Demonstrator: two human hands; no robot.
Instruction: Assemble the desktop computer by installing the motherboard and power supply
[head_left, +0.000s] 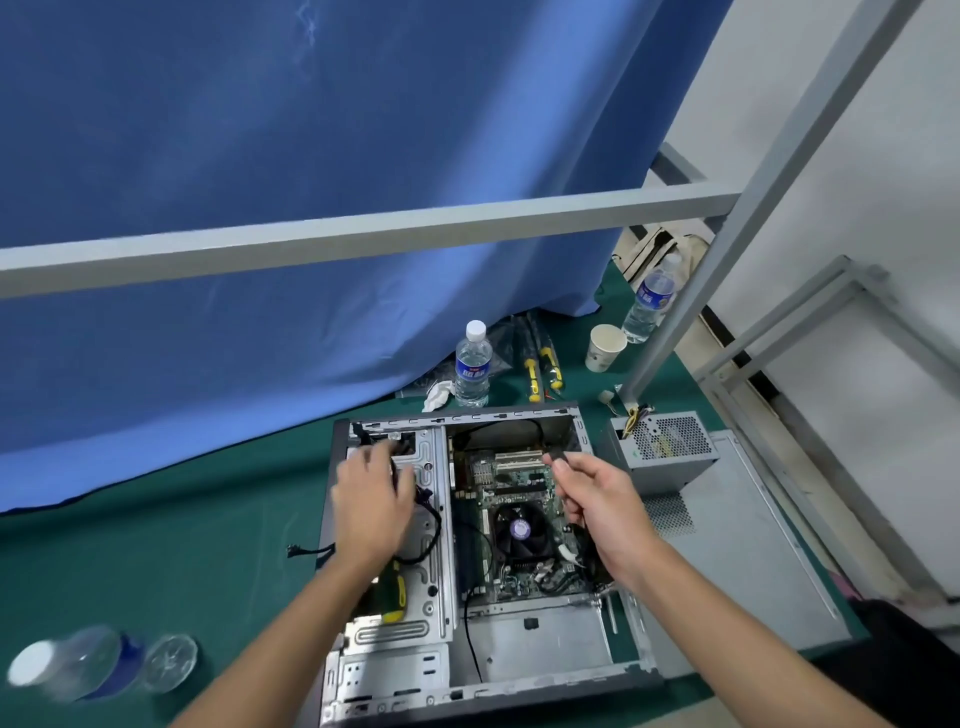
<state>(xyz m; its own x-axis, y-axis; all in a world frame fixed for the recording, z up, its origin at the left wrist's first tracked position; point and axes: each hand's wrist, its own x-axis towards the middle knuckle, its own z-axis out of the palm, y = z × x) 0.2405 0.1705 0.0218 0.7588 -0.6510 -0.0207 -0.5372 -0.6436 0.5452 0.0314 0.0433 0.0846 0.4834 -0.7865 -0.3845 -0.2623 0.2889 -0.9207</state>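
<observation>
Both hands hover over the open computer case (332, 519): the left hand (371, 506) is blurred, its grip unreadable, at the drive bay, while the right hand (597, 499) pinches a black cable connector (555, 457) above the motherboard (519, 525) (already seated inside). Beyond, the power supply (665, 452) sits outside the case.

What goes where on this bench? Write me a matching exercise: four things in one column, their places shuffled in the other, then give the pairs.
Things:
1. power supply
2. motherboard
3. paper cup
4. green-and-yellow screwdriver

Places:
A. inside the open case, under the CPU fan
B. on the drive cage by the left forearm
C. outside the case, on the grey side panel to its right
D. on the green mat beside a water bottle, far right

Pairs: 1-C, 2-A, 3-D, 4-B
</observation>
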